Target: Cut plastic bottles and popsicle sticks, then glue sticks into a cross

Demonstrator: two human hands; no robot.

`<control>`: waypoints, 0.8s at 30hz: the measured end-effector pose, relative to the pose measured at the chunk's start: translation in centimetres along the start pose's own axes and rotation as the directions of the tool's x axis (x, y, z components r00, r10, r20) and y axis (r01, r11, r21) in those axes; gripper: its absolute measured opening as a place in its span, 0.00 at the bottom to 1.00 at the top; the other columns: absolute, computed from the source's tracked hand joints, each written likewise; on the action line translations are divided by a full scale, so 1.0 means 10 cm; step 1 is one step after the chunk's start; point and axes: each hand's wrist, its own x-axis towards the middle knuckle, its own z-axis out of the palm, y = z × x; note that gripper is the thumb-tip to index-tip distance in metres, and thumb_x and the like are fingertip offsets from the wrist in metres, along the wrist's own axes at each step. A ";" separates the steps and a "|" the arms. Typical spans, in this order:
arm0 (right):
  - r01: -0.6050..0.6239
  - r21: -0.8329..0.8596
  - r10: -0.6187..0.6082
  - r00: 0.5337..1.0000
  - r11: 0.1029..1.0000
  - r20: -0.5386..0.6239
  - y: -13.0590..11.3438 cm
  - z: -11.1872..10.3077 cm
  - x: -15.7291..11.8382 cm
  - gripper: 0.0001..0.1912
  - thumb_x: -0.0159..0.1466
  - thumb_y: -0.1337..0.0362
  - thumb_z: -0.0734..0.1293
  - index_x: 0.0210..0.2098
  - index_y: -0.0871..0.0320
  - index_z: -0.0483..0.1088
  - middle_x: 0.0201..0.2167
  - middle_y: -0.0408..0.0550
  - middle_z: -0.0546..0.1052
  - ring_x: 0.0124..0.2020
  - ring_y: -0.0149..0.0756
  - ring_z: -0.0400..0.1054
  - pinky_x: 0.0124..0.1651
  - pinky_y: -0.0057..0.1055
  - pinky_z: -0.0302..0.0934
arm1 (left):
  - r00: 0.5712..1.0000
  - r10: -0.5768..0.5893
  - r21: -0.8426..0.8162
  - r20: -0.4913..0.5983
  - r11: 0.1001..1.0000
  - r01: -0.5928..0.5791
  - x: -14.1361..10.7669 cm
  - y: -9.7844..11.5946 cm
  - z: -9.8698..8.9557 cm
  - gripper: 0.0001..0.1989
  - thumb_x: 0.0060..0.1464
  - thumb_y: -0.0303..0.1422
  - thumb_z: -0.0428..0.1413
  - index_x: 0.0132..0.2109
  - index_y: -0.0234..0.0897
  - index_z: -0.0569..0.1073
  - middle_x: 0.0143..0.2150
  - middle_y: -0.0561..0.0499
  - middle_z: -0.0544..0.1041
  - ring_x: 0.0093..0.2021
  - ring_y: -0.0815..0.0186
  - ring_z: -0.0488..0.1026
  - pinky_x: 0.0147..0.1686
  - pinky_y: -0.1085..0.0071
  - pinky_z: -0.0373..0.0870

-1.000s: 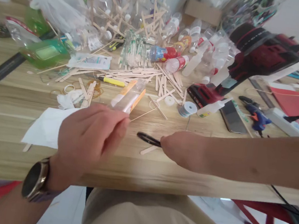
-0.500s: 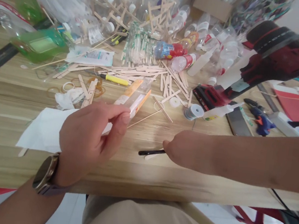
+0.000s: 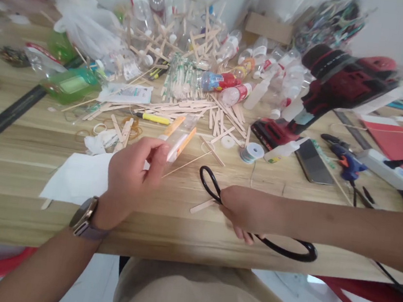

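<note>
My left hand (image 3: 135, 170), with a watch on its wrist, pinches the near end of a clear plastic piece with orange labels (image 3: 177, 140). White paper (image 3: 77, 177) lies on the table beside that hand. Right of centre, my right hand (image 3: 243, 210) is closed around black-handled scissors (image 3: 210, 184); one handle loop points up and left, the other shows to the right below my forearm. The blades are hidden. Just left of my right hand a wooden stick (image 3: 202, 206) lies flat on the table.
A red and black drill (image 3: 326, 93) stands at the right, near a wire spool (image 3: 251, 153), a glue bottle (image 3: 284, 150), a phone (image 3: 314, 161) and a glue gun (image 3: 345, 159). Loose sticks, a yellow cutter (image 3: 154, 118) and plastic bottles lie further back.
The scissors are now lifted and turned in my right hand, with both handle loops showing. My left hand still holds the plastic piece. The camera view has shifted.
</note>
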 end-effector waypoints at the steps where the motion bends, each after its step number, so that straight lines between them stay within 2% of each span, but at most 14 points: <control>1: -0.009 0.003 0.009 1.000 1.000 0.001 -0.01 0.00 -0.03 0.25 0.66 0.70 0.58 0.14 0.59 0.68 0.13 0.48 0.74 0.14 0.34 0.69 0.19 0.27 0.61 | 0.999 -0.026 -0.008 0.034 1.000 0.027 0.01 0.01 0.00 0.07 0.62 0.32 0.51 0.37 0.38 0.73 0.24 0.57 0.76 0.25 0.69 0.73 0.27 0.75 0.66; 4: -0.004 -0.017 0.002 0.996 1.000 -0.084 -0.04 -0.01 -0.16 0.20 0.68 0.70 0.56 0.25 0.61 0.73 0.21 0.49 0.79 0.19 0.34 0.73 0.21 0.24 0.61 | 0.963 -0.138 -0.020 0.230 0.989 0.147 0.06 0.05 -0.02 0.09 0.63 0.34 0.49 0.42 0.37 0.73 0.28 0.56 0.79 0.27 0.68 0.75 0.27 0.75 0.67; 6: 0.007 -0.098 -0.029 0.976 0.995 -0.218 -0.04 0.01 -0.26 0.12 0.68 0.71 0.58 0.37 0.62 0.74 0.27 0.51 0.81 0.25 0.37 0.76 0.23 0.25 0.60 | 0.905 -0.186 -0.024 0.384 0.977 0.211 0.09 0.10 -0.01 0.11 0.64 0.36 0.48 0.44 0.37 0.73 0.34 0.53 0.81 0.33 0.65 0.77 0.29 0.73 0.69; 8: -0.009 -0.200 -0.063 0.933 0.980 -0.355 -0.04 0.03 -0.34 0.12 0.66 0.74 0.59 0.47 0.63 0.71 0.30 0.53 0.81 0.30 0.42 0.77 0.25 0.28 0.57 | 0.835 -0.171 -0.060 0.523 0.970 0.236 0.10 0.17 0.02 0.13 0.65 0.37 0.47 0.43 0.38 0.74 0.37 0.51 0.81 0.37 0.63 0.78 0.33 0.71 0.70; 10: -0.056 -0.316 -0.101 0.883 0.947 -0.458 -0.03 0.05 -0.39 0.15 0.64 0.78 0.59 0.49 0.63 0.69 0.28 0.54 0.80 0.31 0.47 0.77 0.23 0.30 0.51 | 0.771 -0.147 -0.120 0.620 0.953 0.278 0.12 0.25 0.06 0.16 0.66 0.39 0.45 0.40 0.38 0.75 0.34 0.52 0.81 0.35 0.64 0.78 0.35 0.70 0.72; 12: -0.107 -0.401 -0.137 0.834 0.910 -0.534 -0.03 0.06 -0.39 0.15 0.62 0.80 0.59 0.46 0.63 0.69 0.26 0.53 0.79 0.29 0.48 0.77 0.22 0.31 0.47 | 0.740 -0.143 -0.161 0.657 0.933 0.323 0.13 0.35 0.10 0.19 0.67 0.40 0.42 0.39 0.39 0.75 0.30 0.53 0.79 0.31 0.65 0.77 0.32 0.71 0.72; 13: -0.125 -0.425 -0.160 0.803 0.897 -0.575 -0.03 0.07 -0.37 0.15 0.62 0.80 0.59 0.44 0.63 0.69 0.26 0.52 0.79 0.28 0.47 0.77 0.21 0.32 0.46 | 0.739 -0.138 -0.162 0.660 0.934 0.320 0.13 0.39 0.11 0.19 0.67 0.40 0.42 0.40 0.39 0.75 0.29 0.53 0.79 0.30 0.65 0.77 0.31 0.72 0.72; 16: -0.113 -0.421 -0.242 0.674 0.900 -0.698 -0.01 0.09 -0.29 0.15 0.59 0.80 0.60 0.42 0.62 0.70 0.27 0.50 0.79 0.27 0.43 0.76 0.21 0.31 0.47 | 0.785 -0.082 -0.163 0.615 0.960 0.228 0.15 0.51 0.17 0.14 0.66 0.35 0.45 0.44 0.41 0.75 0.36 0.52 0.82 0.36 0.64 0.79 0.34 0.71 0.74; 18: -0.081 -0.436 -0.318 0.567 0.896 -0.760 0.00 0.11 -0.21 0.17 0.57 0.81 0.60 0.42 0.62 0.70 0.26 0.49 0.78 0.26 0.40 0.76 0.21 0.31 0.49 | 0.779 -0.040 -0.151 0.626 0.973 0.171 0.16 0.56 0.23 0.13 0.64 0.30 0.46 0.41 0.41 0.75 0.35 0.52 0.82 0.35 0.64 0.79 0.34 0.71 0.74; 20: -0.054 -0.449 -0.370 0.486 0.892 -0.792 0.02 0.13 -0.14 0.18 0.55 0.81 0.61 0.43 0.62 0.71 0.26 0.48 0.78 0.26 0.39 0.75 0.21 0.30 0.50 | 0.799 -0.002 -0.125 0.601 0.988 0.096 0.15 0.57 0.30 0.14 0.62 0.26 0.45 0.38 0.40 0.75 0.33 0.52 0.82 0.35 0.64 0.80 0.34 0.71 0.75; 22: -0.022 -0.431 -0.373 0.462 0.902 -0.805 0.04 0.14 -0.07 0.18 0.55 0.80 0.61 0.43 0.62 0.71 0.27 0.49 0.79 0.26 0.39 0.75 0.20 0.30 0.51 | 0.851 0.047 -0.063 0.524 0.998 -0.016 0.14 0.55 0.37 0.15 0.61 0.24 0.44 0.38 0.40 0.75 0.34 0.50 0.82 0.35 0.62 0.80 0.35 0.70 0.75; 24: 0.031 -0.374 -0.338 0.504 0.927 -0.795 0.07 0.13 -0.02 0.17 0.56 0.80 0.61 0.42 0.62 0.72 0.27 0.50 0.79 0.26 0.40 0.75 0.21 0.30 0.51 | 0.879 0.116 0.037 0.462 0.988 -0.150 0.11 0.50 0.43 0.15 0.61 0.24 0.43 0.38 0.38 0.74 0.31 0.48 0.81 0.32 0.61 0.80 0.30 0.68 0.75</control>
